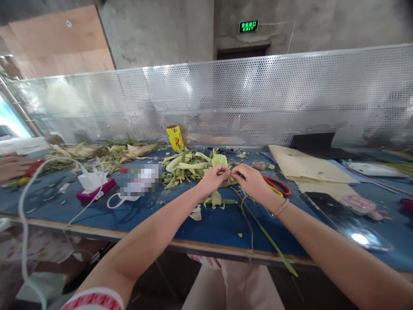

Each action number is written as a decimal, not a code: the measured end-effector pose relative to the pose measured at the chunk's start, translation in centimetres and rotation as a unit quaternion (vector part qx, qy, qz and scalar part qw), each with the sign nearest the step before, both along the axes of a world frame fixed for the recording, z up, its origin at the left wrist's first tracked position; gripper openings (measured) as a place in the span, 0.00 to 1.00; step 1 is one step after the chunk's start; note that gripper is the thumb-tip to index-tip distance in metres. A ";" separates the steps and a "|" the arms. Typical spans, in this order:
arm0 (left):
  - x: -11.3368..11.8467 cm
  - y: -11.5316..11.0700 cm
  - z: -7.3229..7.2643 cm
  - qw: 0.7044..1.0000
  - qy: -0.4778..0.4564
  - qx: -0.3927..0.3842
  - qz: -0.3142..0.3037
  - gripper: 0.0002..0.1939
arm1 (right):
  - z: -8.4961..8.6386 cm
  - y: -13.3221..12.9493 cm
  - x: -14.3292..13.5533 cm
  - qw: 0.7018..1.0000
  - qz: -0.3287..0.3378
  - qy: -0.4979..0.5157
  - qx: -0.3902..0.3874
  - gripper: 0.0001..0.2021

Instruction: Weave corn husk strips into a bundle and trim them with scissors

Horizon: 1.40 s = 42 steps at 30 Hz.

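Left of our hands, the loose heap of pale-green, leafy husk strips (189,165) on the blue counter (222,234) looks unworked, so we judge much is left; the pale-green husk piece (216,199) just on our side of them seems only part-shaped. Our left hand (213,178) and our right hand (251,181) meet almost fingertip to fingertip, fingers curled; we cannot tell whether either grip is closed on anything.
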<state>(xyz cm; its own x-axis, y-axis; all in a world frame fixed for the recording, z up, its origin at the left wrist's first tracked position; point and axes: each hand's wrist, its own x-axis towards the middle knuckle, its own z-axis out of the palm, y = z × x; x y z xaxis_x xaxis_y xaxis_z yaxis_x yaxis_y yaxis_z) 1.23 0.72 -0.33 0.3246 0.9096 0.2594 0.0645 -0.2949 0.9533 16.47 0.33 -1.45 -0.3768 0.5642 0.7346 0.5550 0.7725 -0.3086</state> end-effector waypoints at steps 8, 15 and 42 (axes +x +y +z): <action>-1.0 0.5 0.3 0.953 0.247 0.164 0.067 0.13 | 0.0 0.7 0.6 0.998 0.048 -0.046 0.018 0.06; -1.0 0.1 0.8 0.927 0.295 0.219 0.071 0.08 | 0.1 0.7 0.8 0.995 0.067 -0.069 0.001 0.06; -2.3 1.8 0.3 0.967 0.213 0.130 -0.056 0.08 | 0.7 0.7 0.6 0.993 0.055 -0.056 -0.092 0.05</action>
